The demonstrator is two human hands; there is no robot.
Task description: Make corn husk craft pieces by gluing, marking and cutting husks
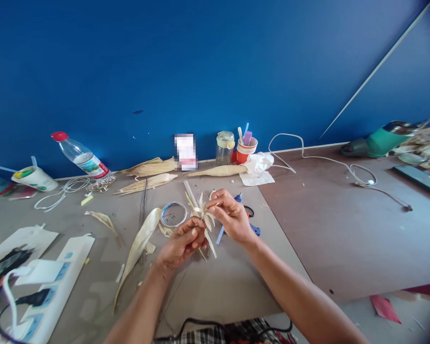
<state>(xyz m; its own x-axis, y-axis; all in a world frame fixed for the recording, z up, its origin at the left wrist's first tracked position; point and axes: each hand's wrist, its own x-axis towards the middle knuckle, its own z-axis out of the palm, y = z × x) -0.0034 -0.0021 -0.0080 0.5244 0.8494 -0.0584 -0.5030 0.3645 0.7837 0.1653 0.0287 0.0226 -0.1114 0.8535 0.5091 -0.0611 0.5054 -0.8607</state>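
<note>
Both my hands work over the middle of the table on a small bundle of pale dried corn-husk strips [203,216] with pointed leaves fanning out. My left hand [182,242] is closed around the bundle's lower stem. My right hand [229,214] pinches a thin strip at the bundle's top between thumb and fingers. A roll of clear tape [173,213] lies just left of the bundle. A long husk leaf [138,246] lies by my left wrist. A blue glue gun [252,228] is partly hidden behind my right hand.
Whole husks [148,168] lie along the blue wall, beside a tipped water bottle [81,156], a glass jar [225,147], a red cup of sticks [246,149] and crumpled tissue [258,165]. A white power strip [53,282] sits front left. A white cable [329,162] and green tool [383,141] lie right.
</note>
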